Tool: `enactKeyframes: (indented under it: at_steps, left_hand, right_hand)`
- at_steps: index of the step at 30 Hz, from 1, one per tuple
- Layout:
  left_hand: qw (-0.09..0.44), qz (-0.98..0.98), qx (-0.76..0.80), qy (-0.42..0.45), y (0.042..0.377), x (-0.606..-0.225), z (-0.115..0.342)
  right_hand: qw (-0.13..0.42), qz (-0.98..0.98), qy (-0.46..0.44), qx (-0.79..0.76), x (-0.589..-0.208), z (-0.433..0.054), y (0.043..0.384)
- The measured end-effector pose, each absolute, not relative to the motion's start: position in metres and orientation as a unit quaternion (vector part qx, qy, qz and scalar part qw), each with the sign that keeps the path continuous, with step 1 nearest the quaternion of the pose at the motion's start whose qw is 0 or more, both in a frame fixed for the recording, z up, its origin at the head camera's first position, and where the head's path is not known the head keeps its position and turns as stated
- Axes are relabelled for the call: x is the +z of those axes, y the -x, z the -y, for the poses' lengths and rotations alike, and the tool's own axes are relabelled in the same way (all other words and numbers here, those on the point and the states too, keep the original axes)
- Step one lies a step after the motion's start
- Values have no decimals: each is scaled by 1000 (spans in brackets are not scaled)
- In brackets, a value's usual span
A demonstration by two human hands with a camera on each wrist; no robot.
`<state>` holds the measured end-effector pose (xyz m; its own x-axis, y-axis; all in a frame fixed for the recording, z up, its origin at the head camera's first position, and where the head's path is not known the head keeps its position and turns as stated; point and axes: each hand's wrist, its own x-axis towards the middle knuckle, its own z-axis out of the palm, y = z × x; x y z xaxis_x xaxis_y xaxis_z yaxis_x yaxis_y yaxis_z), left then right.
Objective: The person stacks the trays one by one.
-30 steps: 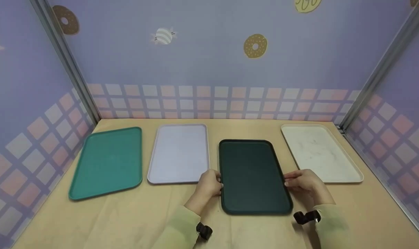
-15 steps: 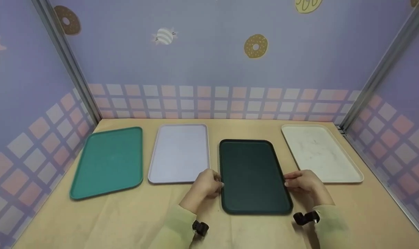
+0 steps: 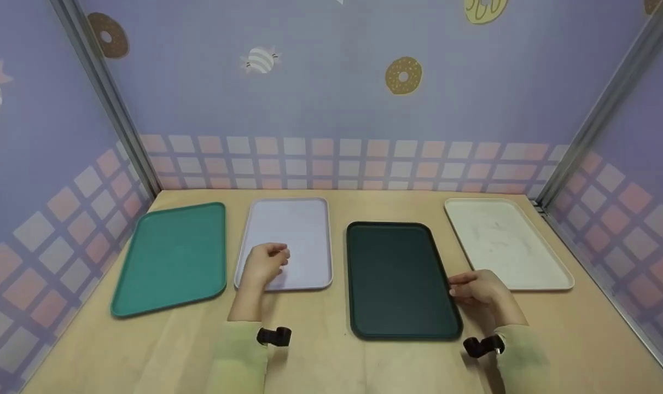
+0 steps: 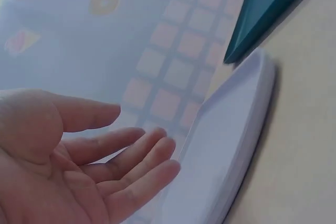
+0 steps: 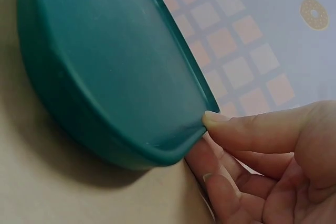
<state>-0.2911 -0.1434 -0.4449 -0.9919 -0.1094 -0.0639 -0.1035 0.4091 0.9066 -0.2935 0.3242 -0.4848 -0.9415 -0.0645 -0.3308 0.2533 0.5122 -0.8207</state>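
My left hand [image 3: 263, 266] is raised over the near part of a lavender tray [image 3: 304, 235], its fingers loosely bent. Nothing lies between those fingers and the thumb in the left wrist view, where the lavender tray's corner [image 4: 220, 124] rises beyond them. A dark green tray [image 3: 402, 279] lies lengthwise on the table in front of me. At that tray's right edge, my right hand [image 3: 482, 290] pinches the rim. The right wrist view shows the thumb [image 5: 236, 129] on top of the rim, with the other fingers below and partly hidden.
A teal tray [image 3: 173, 257] lies slightly turned at the far left. To the right is a white marbled tray [image 3: 501, 241], close behind my right hand. Patterned walls [image 3: 320, 98] enclose the wooden table [image 3: 162, 350] at the back and both sides.
My left hand has let go of the dark green tray's left edge and moved left and up over the lavender tray. The right hand and the trays stay in place.
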Motion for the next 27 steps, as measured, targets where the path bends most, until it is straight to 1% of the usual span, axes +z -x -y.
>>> enactKeyframes:
  at_steps: [6, 10, 16, 22, 27]
  left_hand:
    - [77, 828, -544, -114, 291, -449, 180]
    - [103, 822, -541, -146, 293, -457, 196]
    - [78, 837, -511, -181, 294, -468, 208]
    - [79, 849, -491, -175, 296, -475, 206]
    - [49, 867, -467, -169, 298, -478, 202]
  right_hand:
    - [161, -853, -55, -493, -485, -324, 293]
    - [157, -854, -58, -493, -486, -323, 293]
    - [154, -855, -52, -492, -486, -323, 293]
    - [158, -850, -54, -500, -486, -324, 292]
    - [159, -850, -39, -500, -486, -324, 291]
